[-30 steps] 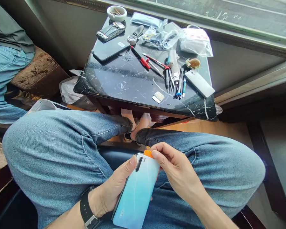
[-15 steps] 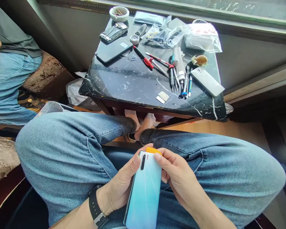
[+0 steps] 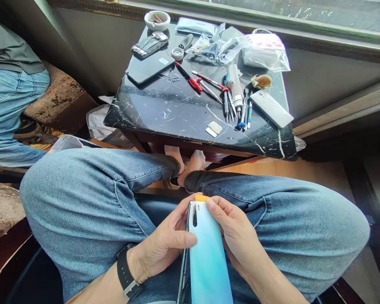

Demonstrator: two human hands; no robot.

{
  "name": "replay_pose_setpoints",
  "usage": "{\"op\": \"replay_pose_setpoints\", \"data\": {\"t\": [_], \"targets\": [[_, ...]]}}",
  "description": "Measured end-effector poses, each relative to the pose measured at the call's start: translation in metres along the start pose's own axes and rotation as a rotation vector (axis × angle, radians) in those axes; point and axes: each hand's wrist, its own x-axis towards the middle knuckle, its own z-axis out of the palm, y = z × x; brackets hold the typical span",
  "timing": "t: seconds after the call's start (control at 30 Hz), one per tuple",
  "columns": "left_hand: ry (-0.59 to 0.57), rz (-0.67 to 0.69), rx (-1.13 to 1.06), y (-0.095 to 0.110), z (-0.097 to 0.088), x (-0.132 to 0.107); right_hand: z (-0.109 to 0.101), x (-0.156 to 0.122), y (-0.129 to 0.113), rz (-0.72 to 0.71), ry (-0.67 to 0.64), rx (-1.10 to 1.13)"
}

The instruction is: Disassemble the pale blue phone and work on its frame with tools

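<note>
A smartphone with a glossy light-blue back cover (image 3: pixel 209 257) is between my hands over my lap. Along its left side a dark gap shows between the cover and the phone's body (image 3: pixel 183 274). My left hand (image 3: pixel 163 242) is closed around the body's left edge, thumb lying across the cover below the camera cutout. At the top right corner, my right hand (image 3: pixel 236 223) grips the cover with its thumb on top and fingers behind. A thin orange pick (image 3: pixel 202 197) sticks out at the top edge by my right thumb; how far it reaches inside is hidden.
A black marble-patterned table (image 3: pixel 164 114) stands ahead. It bears an opened phone (image 3: pixel 150 44), a dark panel (image 3: pixel 150 66), an electric screwdriver (image 3: pixel 234 86), tweezers, a red pen (image 3: pixel 188 77), a silver-grey slab (image 3: pixel 271 109), plastic bags and an ashtray (image 3: pixel 157 20). Another person sits at left.
The back cover has swung right, away from the phone's body, widening the gap on the left. My left thumb has slid down from beside the camera onto the cover.
</note>
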Motion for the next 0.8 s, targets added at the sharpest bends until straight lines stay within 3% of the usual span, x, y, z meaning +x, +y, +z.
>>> {"op": "replay_pose_setpoints", "data": {"t": [0.2,0.57,0.8], "targets": [[-0.085,-0.002,-0.023,-0.0008,-0.0010,-0.0027,-0.0039,-0.0022,0.0035,-0.060,0.009,-0.107],[-0.077,-0.023,0.015,-0.0018,-0.0017,-0.0011,-0.0054,-0.0050,0.0026,-0.073,0.037,-0.153],[0.064,0.032,0.269,-0.0058,0.0040,-0.0008,-0.0044,-0.0075,0.0004,-0.011,-0.009,-0.117]]}}
